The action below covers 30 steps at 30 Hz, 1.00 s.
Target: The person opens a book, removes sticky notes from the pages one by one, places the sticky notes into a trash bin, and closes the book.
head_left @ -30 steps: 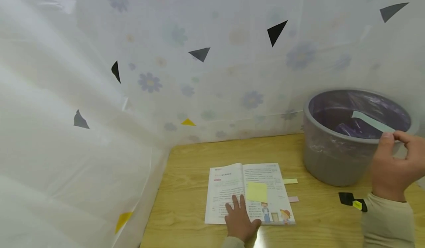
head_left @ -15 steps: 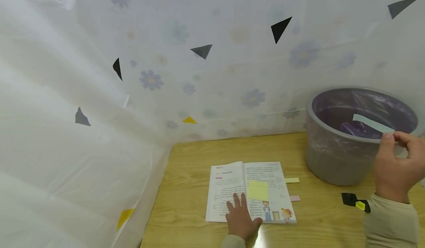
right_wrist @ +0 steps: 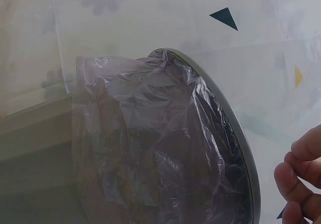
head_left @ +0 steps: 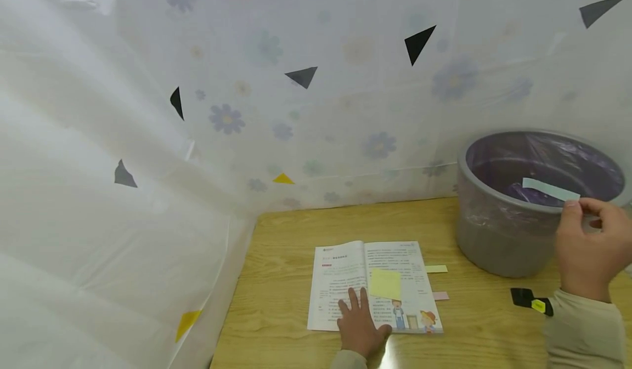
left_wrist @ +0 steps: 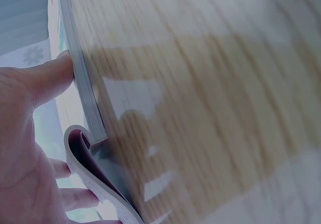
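Note:
Between thumb and forefinger, my right hand pinches one end of a pale mint paper strip. The strip's free end points left over the mouth of a grey trash bin. A purple plastic liner covers the bin's inside and folds over its rim. My left hand rests with spread fingers on the lower part of an open book. A yellow sticky note lies on its right page. In the left wrist view, the thumb lies along the book's edge and the lower pages curl up.
A yellow tab and a pink tab stick out from the book's right side. The wooden table meets a flowered plastic sheet at the back and a white sheet at left. A black wrist strap piece shows by the right sleeve.
The strip has dipped and shifted slightly left relative to the bin, still pinched by my right hand. The whole head view has drifted a little. My left hand stays on the book.

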Each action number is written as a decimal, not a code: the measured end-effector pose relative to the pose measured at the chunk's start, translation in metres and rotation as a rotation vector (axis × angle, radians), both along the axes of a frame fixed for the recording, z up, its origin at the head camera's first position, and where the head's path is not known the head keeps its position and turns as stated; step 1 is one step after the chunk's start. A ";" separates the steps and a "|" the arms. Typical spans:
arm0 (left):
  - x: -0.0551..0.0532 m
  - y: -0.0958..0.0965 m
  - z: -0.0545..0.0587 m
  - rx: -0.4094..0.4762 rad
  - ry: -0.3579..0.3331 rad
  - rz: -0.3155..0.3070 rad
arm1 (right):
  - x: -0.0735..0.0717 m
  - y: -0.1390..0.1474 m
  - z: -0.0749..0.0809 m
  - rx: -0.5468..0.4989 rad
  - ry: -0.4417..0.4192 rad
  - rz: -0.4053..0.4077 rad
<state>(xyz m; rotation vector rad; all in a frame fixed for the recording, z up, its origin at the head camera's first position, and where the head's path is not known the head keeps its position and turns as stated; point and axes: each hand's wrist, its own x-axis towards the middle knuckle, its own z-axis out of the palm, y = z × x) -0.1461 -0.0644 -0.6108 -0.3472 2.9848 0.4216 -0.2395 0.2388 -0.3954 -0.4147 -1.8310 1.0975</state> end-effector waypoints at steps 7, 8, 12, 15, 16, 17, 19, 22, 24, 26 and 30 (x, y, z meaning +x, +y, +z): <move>0.000 -0.001 0.000 -0.001 0.000 0.000 | -0.005 0.003 -0.003 0.039 -0.022 -0.005; 0.001 -0.001 0.000 -0.001 -0.001 0.001 | -0.007 0.003 -0.003 0.041 -0.007 -0.001; 0.001 0.000 0.001 0.000 0.002 0.002 | -0.010 0.006 -0.004 0.046 0.040 0.015; 0.002 0.000 0.002 -0.006 0.004 0.004 | -0.010 0.006 -0.005 0.042 0.032 0.018; 0.003 0.000 0.002 -0.009 0.007 0.004 | -0.010 0.005 -0.006 0.037 0.025 0.015; 0.003 0.000 0.002 -0.009 0.008 0.005 | -0.011 0.006 -0.007 0.035 0.021 0.015; 0.004 0.000 0.001 -0.009 0.008 0.005 | -0.011 0.006 -0.009 0.037 0.018 0.015; 0.004 0.001 -0.002 -0.011 0.007 0.003 | -0.013 0.008 -0.012 0.046 0.028 0.019; 0.003 0.002 -0.003 -0.019 0.006 0.000 | -0.014 0.008 -0.012 0.061 0.039 0.029; 0.002 0.001 -0.004 -0.019 0.007 0.000 | -0.014 0.008 -0.012 0.073 0.041 0.036; 0.000 0.000 -0.003 -0.018 0.020 0.005 | -0.013 0.005 -0.010 0.093 0.027 0.048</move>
